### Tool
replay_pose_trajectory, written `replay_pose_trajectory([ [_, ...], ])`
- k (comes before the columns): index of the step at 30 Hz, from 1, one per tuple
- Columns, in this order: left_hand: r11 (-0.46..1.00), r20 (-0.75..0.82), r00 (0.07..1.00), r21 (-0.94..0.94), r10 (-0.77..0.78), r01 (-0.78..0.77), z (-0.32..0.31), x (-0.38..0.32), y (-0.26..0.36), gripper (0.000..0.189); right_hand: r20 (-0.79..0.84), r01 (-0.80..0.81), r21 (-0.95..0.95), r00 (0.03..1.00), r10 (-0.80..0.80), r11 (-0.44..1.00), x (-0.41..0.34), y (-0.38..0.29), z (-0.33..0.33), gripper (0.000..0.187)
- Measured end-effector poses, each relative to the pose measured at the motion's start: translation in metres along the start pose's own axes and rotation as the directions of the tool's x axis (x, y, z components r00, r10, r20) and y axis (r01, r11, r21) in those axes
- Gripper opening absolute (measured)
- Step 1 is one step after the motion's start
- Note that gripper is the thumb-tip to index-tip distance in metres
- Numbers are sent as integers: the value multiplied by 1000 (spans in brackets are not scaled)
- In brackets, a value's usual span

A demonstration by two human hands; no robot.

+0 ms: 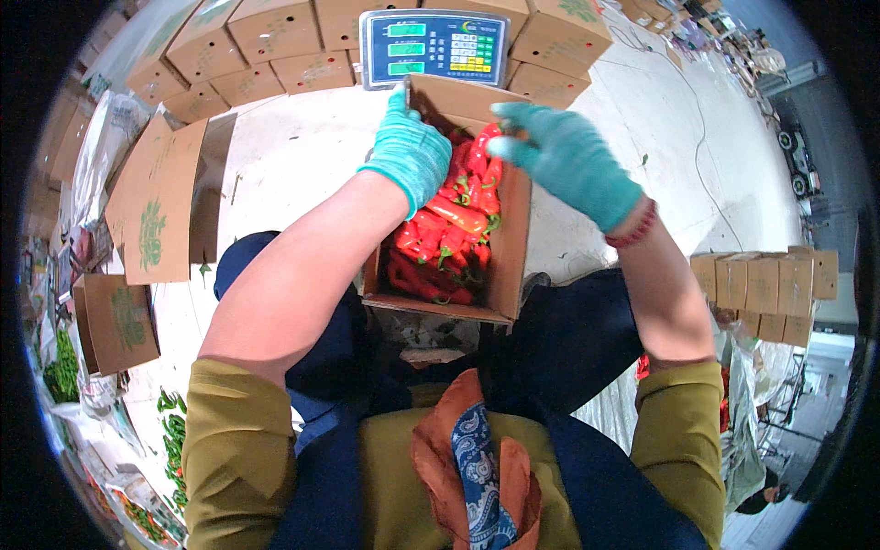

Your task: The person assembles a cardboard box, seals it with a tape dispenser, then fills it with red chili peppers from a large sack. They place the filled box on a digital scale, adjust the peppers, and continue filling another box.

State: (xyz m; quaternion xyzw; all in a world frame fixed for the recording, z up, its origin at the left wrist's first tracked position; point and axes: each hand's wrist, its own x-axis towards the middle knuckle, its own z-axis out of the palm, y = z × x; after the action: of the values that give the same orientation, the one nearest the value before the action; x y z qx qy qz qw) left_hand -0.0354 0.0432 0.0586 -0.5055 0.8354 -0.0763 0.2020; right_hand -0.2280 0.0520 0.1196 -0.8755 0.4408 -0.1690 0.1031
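An open cardboard box (520, 227) filled with red peppers (454, 213) stands between my knees, in front of a digital scale's display panel (436, 49). Wearing a green knit glove, my left hand (412, 148) lies over the box's left side, its index finger stretched toward the far left edge; whether it holds anything cannot be told. My right hand (564, 155), gloved alike and slightly blurred, is over the far right edge. Its thumb and fingers are parted beside a red pepper (485, 141) at the top of the heap, and contact is unclear.
Stacked cardboard boxes (275, 34) line the far side, with another stack (763, 285) at the right. Cardboard cartons (155, 206) stand at the left. Green peppers (173, 433) lie on the floor at lower left. A cable (700, 137) crosses the floor at right. A person (762, 496) is at lower right.
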Motion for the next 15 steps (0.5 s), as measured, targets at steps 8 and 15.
replay_pose_trajectory([
  [8, 852, -325, 886, -302, 330, -428, 29, -17, 63, 73, -293, -461, 379, 763, 576, 803, -186, 77, -34, 28],
  [15, 892, 119, 891, -183, 438, -414, 38, -12, 75, 90, -362, -941, 66, 288, 887, 332, -443, 145, -17, 29],
])
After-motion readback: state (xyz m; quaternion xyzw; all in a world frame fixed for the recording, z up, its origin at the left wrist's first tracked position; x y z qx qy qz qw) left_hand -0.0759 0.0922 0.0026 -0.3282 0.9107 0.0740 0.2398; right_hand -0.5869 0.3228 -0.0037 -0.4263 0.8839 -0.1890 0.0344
